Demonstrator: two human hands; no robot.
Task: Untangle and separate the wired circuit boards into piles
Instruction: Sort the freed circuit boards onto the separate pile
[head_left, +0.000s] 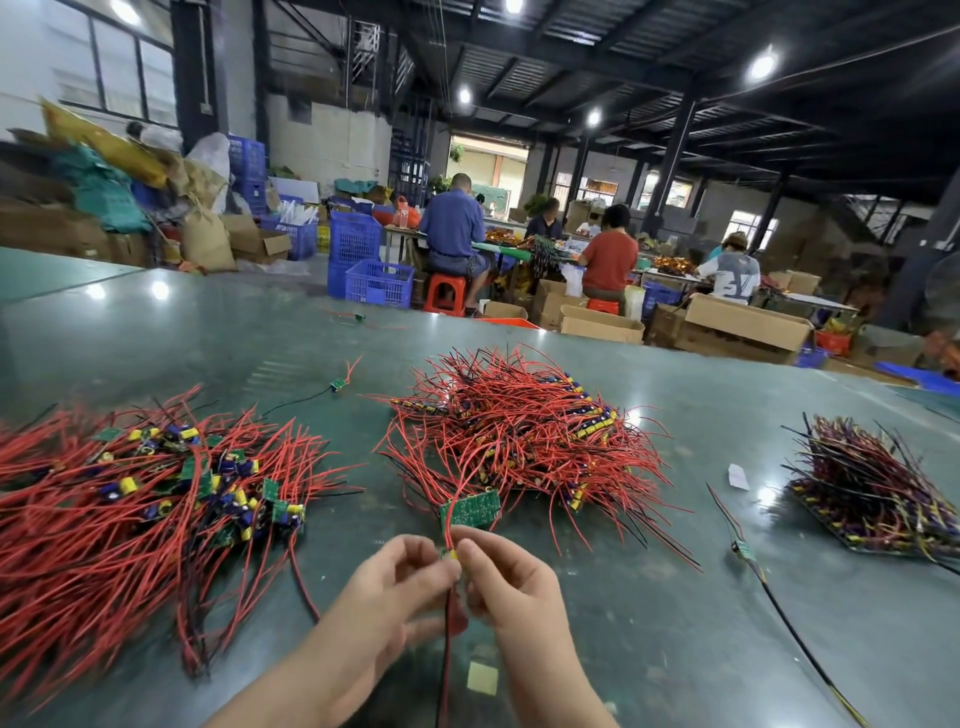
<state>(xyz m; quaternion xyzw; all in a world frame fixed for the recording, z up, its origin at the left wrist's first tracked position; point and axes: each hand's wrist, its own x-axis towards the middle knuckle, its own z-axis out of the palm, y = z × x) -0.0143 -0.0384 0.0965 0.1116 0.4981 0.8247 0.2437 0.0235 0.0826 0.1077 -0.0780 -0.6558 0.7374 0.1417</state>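
Near the counter's (675, 597) front edge, our left hand (395, 587) and right hand (511, 587) pinch one wired circuit board's (470, 510) leads. It hangs above the counter, before the middle pile (524, 431); the left pile (130, 493) lies apart.

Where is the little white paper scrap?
In the head view, the white paper scrap lies on the green table, right of the middle wire pile and just left of the dark right-hand pile.
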